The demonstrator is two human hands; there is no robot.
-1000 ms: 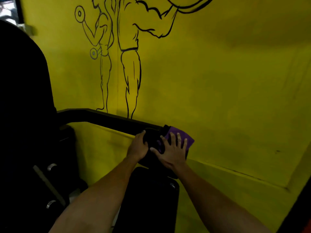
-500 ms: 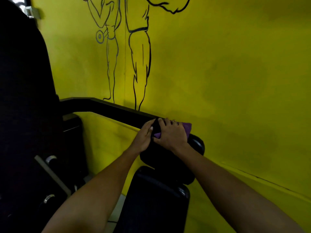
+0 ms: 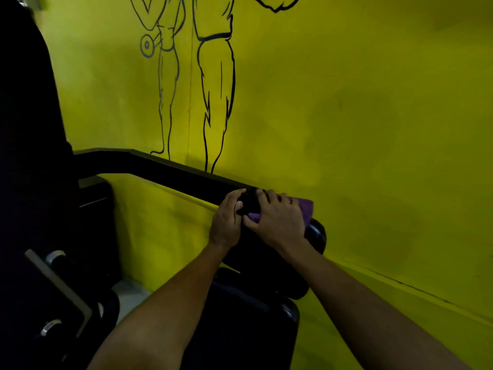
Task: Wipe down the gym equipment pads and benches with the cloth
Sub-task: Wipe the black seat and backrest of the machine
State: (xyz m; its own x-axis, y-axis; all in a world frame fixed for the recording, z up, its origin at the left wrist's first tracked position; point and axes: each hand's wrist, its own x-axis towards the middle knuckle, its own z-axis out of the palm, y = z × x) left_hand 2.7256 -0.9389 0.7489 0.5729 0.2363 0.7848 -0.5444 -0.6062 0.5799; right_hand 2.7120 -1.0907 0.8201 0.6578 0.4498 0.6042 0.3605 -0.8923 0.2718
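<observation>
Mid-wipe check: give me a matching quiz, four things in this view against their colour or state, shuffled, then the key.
Things:
1. cloth
2. left hand
3. right hand
4. wall

Descriptions:
A. yellow, with black outline figures
B. grips the roller pad beside the cloth
C. purple, lying on the roller pad
D. holds the cloth down on the roller pad

Pairs: 1-C, 2-B, 3-D, 4-A
</observation>
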